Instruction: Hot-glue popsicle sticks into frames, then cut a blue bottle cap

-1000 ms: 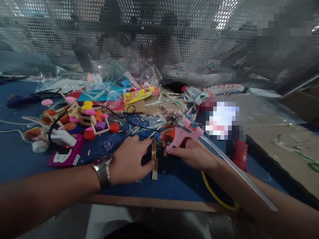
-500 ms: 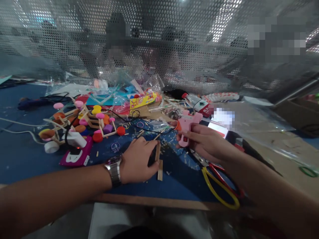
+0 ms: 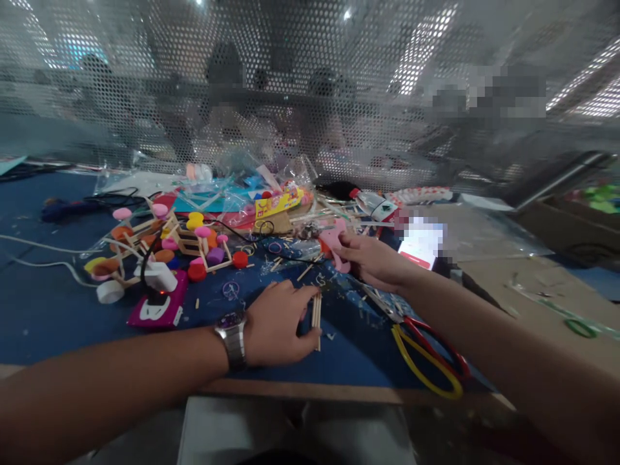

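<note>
A few thin wooden sticks [image 3: 316, 316] lie side by side on the blue table near its front edge. My left hand [image 3: 281, 323], with a watch on the wrist, rests palm down and grips the sticks between thumb and fingers. To the upper right, my right hand [image 3: 371, 258] is closed around a pink glue gun [image 3: 341, 248] with an orange part toward the left. The gun is partly hidden by the fingers. Scissors [image 3: 398, 316] with red and yellow handles lie below the right hand.
Stick models with coloured discs [image 3: 194, 242] stand at the left, behind a magenta power strip [image 3: 169, 303] with a white plug. Plastic bags and a yellow packet [image 3: 278, 204] lie at the back. A lit phone [image 3: 421, 242] and cardboard [image 3: 508, 278] are at the right.
My right hand has moved left and up with the glue gun, which is now turned differently. The sticks under my left hand now lie more evenly together. The view has shifted slightly.
</note>
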Available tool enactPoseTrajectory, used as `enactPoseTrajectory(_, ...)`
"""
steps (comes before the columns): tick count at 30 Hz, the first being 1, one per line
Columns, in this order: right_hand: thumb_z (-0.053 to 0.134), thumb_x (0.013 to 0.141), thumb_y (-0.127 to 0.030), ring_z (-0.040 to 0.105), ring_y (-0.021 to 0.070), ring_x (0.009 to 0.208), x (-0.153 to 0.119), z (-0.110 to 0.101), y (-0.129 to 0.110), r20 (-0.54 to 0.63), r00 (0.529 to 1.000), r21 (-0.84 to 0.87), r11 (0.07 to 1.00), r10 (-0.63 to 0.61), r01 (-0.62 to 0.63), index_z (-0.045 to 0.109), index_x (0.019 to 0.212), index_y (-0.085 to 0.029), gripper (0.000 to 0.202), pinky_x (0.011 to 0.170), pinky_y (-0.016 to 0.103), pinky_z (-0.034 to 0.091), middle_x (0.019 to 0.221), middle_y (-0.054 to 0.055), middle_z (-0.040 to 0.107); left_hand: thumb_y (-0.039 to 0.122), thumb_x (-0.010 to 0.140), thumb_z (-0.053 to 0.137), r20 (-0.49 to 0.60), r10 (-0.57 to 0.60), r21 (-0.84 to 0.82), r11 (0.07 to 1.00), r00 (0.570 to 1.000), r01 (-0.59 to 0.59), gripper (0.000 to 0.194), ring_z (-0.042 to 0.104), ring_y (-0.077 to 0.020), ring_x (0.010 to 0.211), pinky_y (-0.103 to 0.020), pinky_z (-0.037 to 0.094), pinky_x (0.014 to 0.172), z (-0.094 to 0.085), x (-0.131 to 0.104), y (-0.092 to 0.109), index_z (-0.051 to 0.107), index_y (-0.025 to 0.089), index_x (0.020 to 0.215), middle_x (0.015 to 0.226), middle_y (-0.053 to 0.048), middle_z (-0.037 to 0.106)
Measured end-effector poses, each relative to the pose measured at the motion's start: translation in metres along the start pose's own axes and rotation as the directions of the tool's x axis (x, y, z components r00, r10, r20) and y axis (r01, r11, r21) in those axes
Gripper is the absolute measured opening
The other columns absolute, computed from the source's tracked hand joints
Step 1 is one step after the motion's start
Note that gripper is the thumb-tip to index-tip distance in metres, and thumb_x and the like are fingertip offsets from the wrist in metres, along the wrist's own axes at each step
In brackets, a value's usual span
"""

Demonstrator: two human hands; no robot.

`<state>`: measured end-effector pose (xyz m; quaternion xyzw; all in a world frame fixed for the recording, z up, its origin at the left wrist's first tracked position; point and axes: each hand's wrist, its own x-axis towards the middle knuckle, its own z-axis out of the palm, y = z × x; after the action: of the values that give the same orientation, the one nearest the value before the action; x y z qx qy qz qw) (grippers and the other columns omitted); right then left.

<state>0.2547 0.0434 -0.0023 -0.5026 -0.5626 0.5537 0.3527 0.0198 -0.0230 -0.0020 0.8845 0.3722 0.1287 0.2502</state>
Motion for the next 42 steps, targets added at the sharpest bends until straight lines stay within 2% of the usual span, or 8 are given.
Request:
enactPoseTrajectory(5,0.084,0.071,-0.056,0.052,0.0161,0.065,0.012,0.005,-0.003,0.11,0.994,-0.123,0.992,0.021,-0.007,0.067,0.082,-0.021,0.04,0.065,0.032,0.041,0.069,-0.002,0.061,0.035,0.084,0.066,0.015,0.01,0.008,1.0,1.0,-0.01,0.059,0.06,-0.0292,0.091,-0.047,0.048,0.09,0.0,-0.001,0.0,0.061,0.011,0.138,0.09,-0.008,0.071)
enactPoseTrajectory(9,0.083,0.072,-0.06,0.044,0.0129,0.058,0.021,0.003,-0.009,0.143,0.99,-0.214,0.976,-0.003,0.034,0.065,0.069,-0.02,0.044,0.06,0.03,0.034,0.058,-0.004,0.056,0.034,0.085,0.067,0.006,0.013,0.018,1.0,1.0,-0.013,0.06,0.061,-0.0297,0.092,-0.047,0.048,0.091,0.001,-0.002,-0.001,0.061,0.01,0.139,0.091,-0.009,0.071)
enactPoseTrajectory(14,0.086,0.07,-0.057,0.05,0.014,0.061,0.027,0.001,-0.01,0.073,0.994,-0.214,0.972,-0.085,0.099,0.06,0.07,-0.023,0.042,0.061,0.03,0.04,0.065,-0.004,0.059,0.034,0.083,0.068,-0.004,0.041,0.0,0.999,0.999,-0.041,0.06,0.06,-0.0289,0.09,-0.046,0.049,0.089,0.001,-0.004,0.0,0.061,0.01,0.137,0.09,-0.009,0.072)
enactPoseTrajectory(21,0.082,0.073,-0.046,0.062,0.0169,0.066,0.012,0.007,-0.011,-0.061,0.984,-0.018,0.986,-0.167,0.166,0.055,0.1,-0.027,0.042,0.065,0.034,0.052,0.079,-0.004,0.064,0.037,0.081,0.069,-0.052,0.061,-0.132,0.989,0.997,-0.067,0.055,0.061,-0.0257,0.083,-0.042,0.05,0.081,0.0,-0.002,-0.003,0.062,0.013,0.13,0.083,-0.005,0.069)
enactPoseTrajectory(28,0.086,0.068,-0.03,0.062,0.0169,0.073,-0.008,0.005,-0.014,-0.121,0.971,0.025,0.977,-0.206,0.21,0.064,0.095,-0.025,0.035,0.074,0.036,0.054,0.082,-0.002,0.065,0.054,0.083,0.073,-0.12,0.013,-0.287,0.957,0.993,-0.048,0.058,0.065,-0.0244,0.087,-0.04,0.053,0.081,-0.001,-0.001,-0.006,0.059,0.016,0.125,0.093,-0.006,0.068)
enactPoseTrajectory(33,0.086,0.071,-0.033,0.064,0.0214,0.082,-0.02,0.001,-0.007,-0.168,0.953,-0.056,0.968,-0.251,0.245,0.069,0.094,-0.027,0.03,0.082,0.041,0.053,0.089,0.0,0.072,0.061,0.08,0.076,-0.169,-0.06,-0.469,0.883,0.984,-0.027,0.053,0.059,-0.0204,0.082,-0.036,0.051,0.077,-0.003,0.004,-0.007,0.057,0.019,0.106,0.09,-0.003,0.063)
enactPoseTrajectory(38,0.086,0.073,-0.042,0.062,0.0234,0.083,-0.028,0.002,0.005,-0.199,0.943,-0.096,0.963,-0.266,0.251,0.068,0.099,-0.027,0.035,0.081,0.041,0.051,0.088,0.001,0.069,0.046,0.089,0.067,-0.24,-0.079,-0.536,0.841,0.968,-0.064,0.04,0.062,-0.0218,0.092,-0.04,0.053,0.087,-0.003,0.008,-0.009,0.055,0.018,0.115,0.099,-0.006,0.065)
enactPoseTrajectory(42,0.083,0.077,-0.046,0.057,0.0218,0.076,-0.034,0.001,0.018,-0.206,0.956,-0.089,0.977,-0.211,0.196,0.065,0.094,-0.029,0.029,0.071,0.038,0.048,0.084,0.0,0.063,0.027,0.086,0.069,-0.224,-0.09,-0.581,0.812,0.97,-0.059,0.052,0.064,-0.0188,0.084,-0.036,0.055,0.083,0.0,0.011,-0.009,0.048,0.017,0.132,0.092,-0.003,0.066)
